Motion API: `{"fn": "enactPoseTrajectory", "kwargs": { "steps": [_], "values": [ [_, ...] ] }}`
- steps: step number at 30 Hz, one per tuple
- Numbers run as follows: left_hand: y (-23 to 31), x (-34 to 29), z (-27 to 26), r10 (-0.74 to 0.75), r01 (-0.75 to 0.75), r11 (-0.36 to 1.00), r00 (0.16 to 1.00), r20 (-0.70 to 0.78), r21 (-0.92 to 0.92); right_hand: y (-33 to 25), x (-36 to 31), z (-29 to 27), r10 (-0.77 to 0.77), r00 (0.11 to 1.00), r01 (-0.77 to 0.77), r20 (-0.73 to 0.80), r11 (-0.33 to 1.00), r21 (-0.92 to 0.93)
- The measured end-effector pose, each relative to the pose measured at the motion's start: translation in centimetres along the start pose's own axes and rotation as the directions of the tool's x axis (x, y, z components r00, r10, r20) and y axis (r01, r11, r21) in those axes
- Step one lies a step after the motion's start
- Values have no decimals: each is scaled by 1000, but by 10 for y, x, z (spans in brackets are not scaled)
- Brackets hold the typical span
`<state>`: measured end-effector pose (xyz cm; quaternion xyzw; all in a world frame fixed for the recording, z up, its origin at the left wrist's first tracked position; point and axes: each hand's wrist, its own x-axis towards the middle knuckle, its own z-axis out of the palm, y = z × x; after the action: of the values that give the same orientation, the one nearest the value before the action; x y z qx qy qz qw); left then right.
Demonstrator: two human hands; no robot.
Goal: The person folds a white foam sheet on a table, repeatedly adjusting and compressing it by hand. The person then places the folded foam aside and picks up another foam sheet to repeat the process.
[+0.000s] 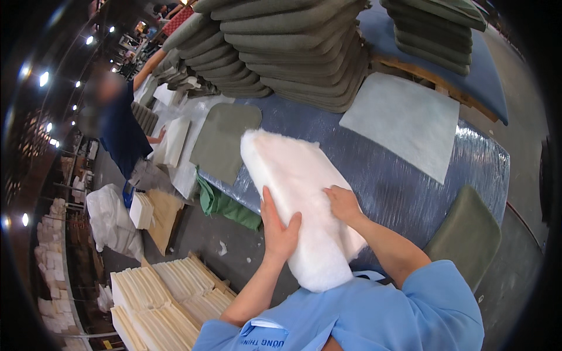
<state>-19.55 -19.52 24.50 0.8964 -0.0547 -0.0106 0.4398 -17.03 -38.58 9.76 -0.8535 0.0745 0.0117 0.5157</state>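
A thick white cushion pad (pixel 298 175) wrapped in fluffy batting lies tilted between my body and the blue, plastic-covered table (pixel 398 181). My left hand (pixel 280 231) grips its left edge, thumb on top and fingers along the side. On the upper face, toward the right edge, my right hand (pixel 344 205) has its fingers bent and pressed into the batting. Its fingertips partly sink out of sight. A flat grey-green cushion piece (pixel 225 137) rests beyond the pad to the left. Another grey-green piece (pixel 468 231) lies at the table's right end.
Tall stacks of grey-green cushions (pixel 293 47) stand at the table's far side. A white batting sheet (pixel 404 120) lies to their right. Green cloth (pixel 222 202) hangs off the left edge. Cream foam slabs (pixel 170 298) sit on a pallet at lower left. A co-worker (pixel 120 123) stands at far left.
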Motion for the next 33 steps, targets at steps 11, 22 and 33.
{"fn": "enactPoseTrajectory", "kwargs": {
  "steps": [11,22,33],
  "values": [
    [5,10,2,0,0,1000,1000,-19,16,-95,10,-17,-266,957,258,113,962,86],
    [31,17,24,42,-42,998,999,-11,49,-13,-34,-80,275,908,-381,317,856,348],
    [38,25,36,68,-68,998,997,-43,6,-78,-51,-93,5,954,-83,299,965,248]
  ]
}}
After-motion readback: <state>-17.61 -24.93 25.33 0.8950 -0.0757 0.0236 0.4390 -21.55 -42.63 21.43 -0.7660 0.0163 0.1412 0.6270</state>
